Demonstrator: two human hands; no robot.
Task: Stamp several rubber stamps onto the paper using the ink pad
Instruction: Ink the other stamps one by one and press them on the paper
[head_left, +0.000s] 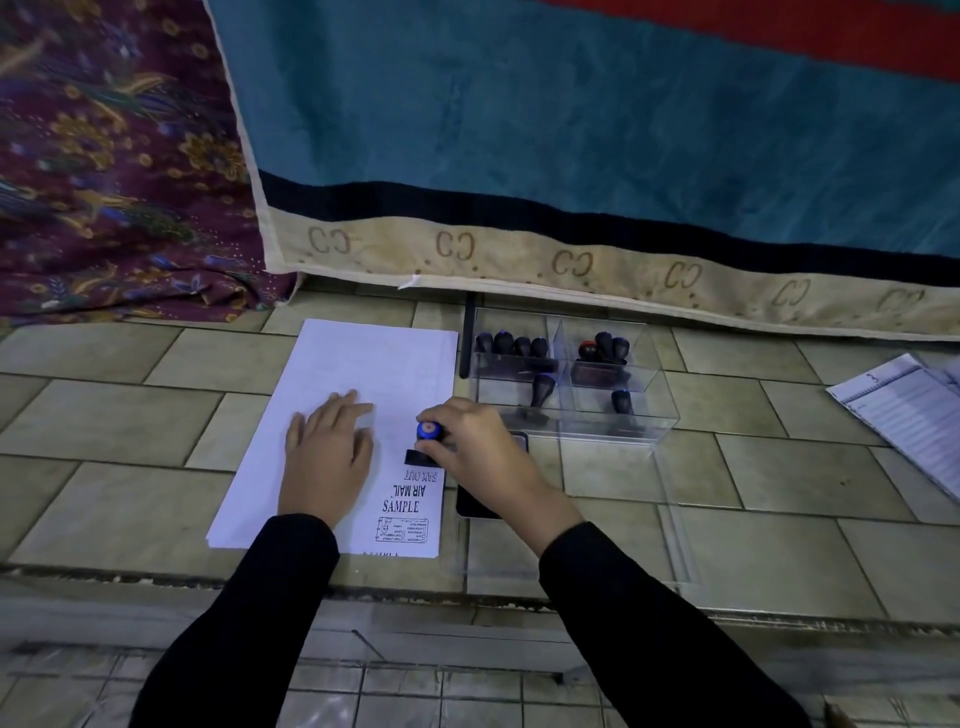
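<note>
A white sheet of paper (358, 374) lies on the tiled floor. Along its right edge run black prints reading FAX OUT, AIR MAIL and SAMPLE, with a boxed form print below them. My left hand (327, 452) rests flat on the sheet, fingers apart. My right hand (478, 447) grips a rubber stamp (426, 441) with a blue-topped knob, its dark base pressed on the paper just above the FAX OUT print. The black ink pad (475, 506) lies to the right of the paper, mostly hidden under my right wrist.
A clear plastic box (644, 415) with compartments holds several dark-handled stamps, just right of the paper's far end. Its clear lid (670, 535) lies nearer to me. A printed sheet (909, 415) sits far right. A teal mattress edge (571, 260) and patterned cloth (114, 171) lie behind.
</note>
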